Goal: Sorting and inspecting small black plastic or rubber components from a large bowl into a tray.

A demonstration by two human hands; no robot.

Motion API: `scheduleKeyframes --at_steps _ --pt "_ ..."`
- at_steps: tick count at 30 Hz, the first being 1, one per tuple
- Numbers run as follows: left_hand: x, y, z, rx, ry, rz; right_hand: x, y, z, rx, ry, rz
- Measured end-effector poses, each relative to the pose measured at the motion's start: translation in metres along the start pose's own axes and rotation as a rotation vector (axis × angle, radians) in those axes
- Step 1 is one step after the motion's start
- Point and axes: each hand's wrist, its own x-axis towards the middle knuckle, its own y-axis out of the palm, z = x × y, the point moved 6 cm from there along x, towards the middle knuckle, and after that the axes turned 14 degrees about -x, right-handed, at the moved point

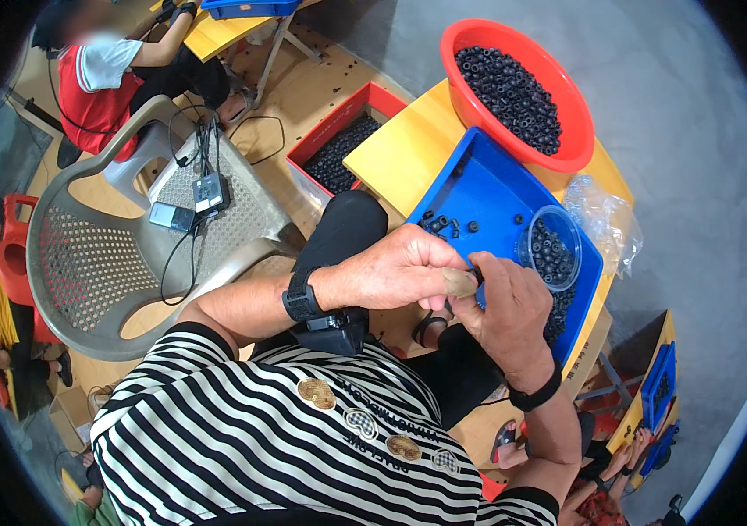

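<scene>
Left hand (391,267) and right hand (514,302) meet over the blue tray (496,188)

I have both hands together at the near edge of the tray, fingertips pinched on a small black ring (477,274). Fingers cover most of it, so I can't make out its details. What looks like a tan cover sits on the left thumb.

I judge this piece to be mid-handling, with plenty left. I can't tell which pieces are finished and which are waiting, since they all look alike from here.

In the tray, a few loose black pieces (437,225) lie near the left fingers, and more are heaped beside the right hand. A clear round tub (579,250) in the tray holds a good many. On the yellow desk (391,158), just beyond the tray, the big red basin (558,70) has a broad spread of them. Lower down, beside the desk, a red box (331,128) holds another large batch. A clear plastic bag (603,219) lies beside the tray; I see no pieces in it.
</scene>
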Motion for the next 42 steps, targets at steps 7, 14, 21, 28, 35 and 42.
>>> scheduleKeyframes --at_steps 7,14,21,28,35,42 --pt "0.002 -0.011 0.032 -0.078 -0.167 -0.064 -0.030 0.008 -0.048 0.017 0.271 0.012" --pt "-0.013 -0.028 0.045 -0.174 -0.191 -0.063 -0.059 0.003 -0.125 -0.268 0.633 0.137" --pt "-0.020 -0.036 0.053 -0.197 -0.184 -0.087 -0.040 0.052 -0.081 0.038 0.387 0.354" --pt "-0.022 -0.036 0.056 -0.218 -0.177 -0.071 -0.019 0.102 -0.057 0.337 0.300 0.318" --pt "-0.023 -0.038 0.057 -0.219 -0.167 -0.069 -0.016 0.124 -0.059 0.383 0.289 0.460" --pt "-0.025 -0.041 0.055 -0.190 -0.161 -0.072 -0.017 0.118 -0.070 0.281 0.432 0.376"
